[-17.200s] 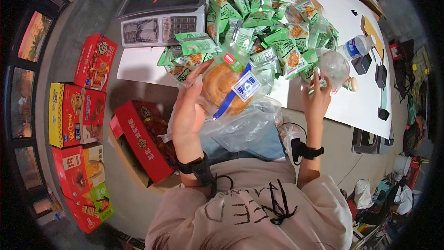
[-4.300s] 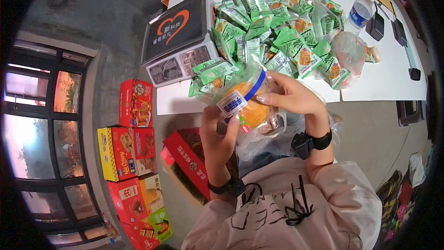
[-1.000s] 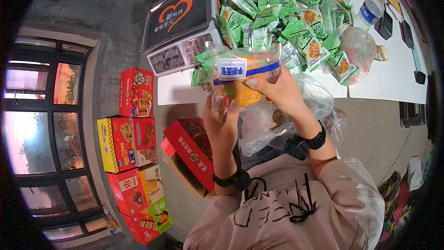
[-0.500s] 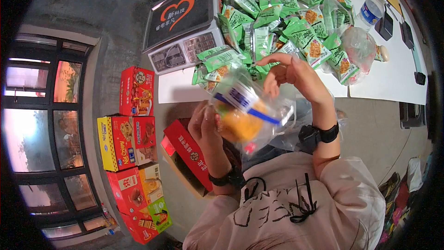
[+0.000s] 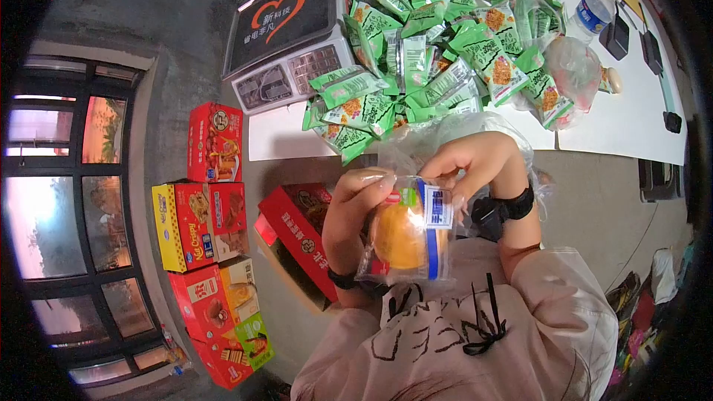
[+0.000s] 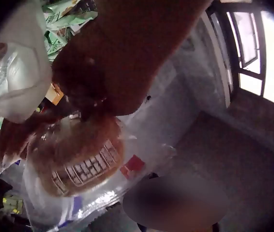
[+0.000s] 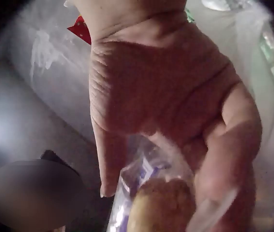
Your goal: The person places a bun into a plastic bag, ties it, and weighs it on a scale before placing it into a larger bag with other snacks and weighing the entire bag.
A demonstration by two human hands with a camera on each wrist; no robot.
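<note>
A round golden bun (image 5: 397, 236) sits inside a clear wrapper with a blue stripe and a white label, held upright before the chest. My left hand (image 5: 354, 204) pinches the wrapper's upper left edge, thumb on the near side. At the upper right, my right hand (image 5: 483, 162) has its fingers and thumb curled on the wrapper beside the label. The left wrist view shows the printed back of the bun (image 6: 81, 162) below my dark left hand (image 6: 98, 67). In the right wrist view, my right hand (image 7: 166, 92) covers part of the pack. Behind the hands bulges a thin clear plastic bag (image 5: 464, 128).
Many green snack packets (image 5: 442, 52) are heaped on the white table (image 5: 282, 139), with a black-topped appliance box (image 5: 290, 44) to their left. A water bottle (image 5: 592, 11) stands at right. An opened red carton (image 5: 301, 234) and stacked snack boxes (image 5: 212, 267) are on the floor.
The wrapped bun has come down toward the chest and turned, its stripe now near vertical. The right hand, off the pack half a second ago, grips it again.
</note>
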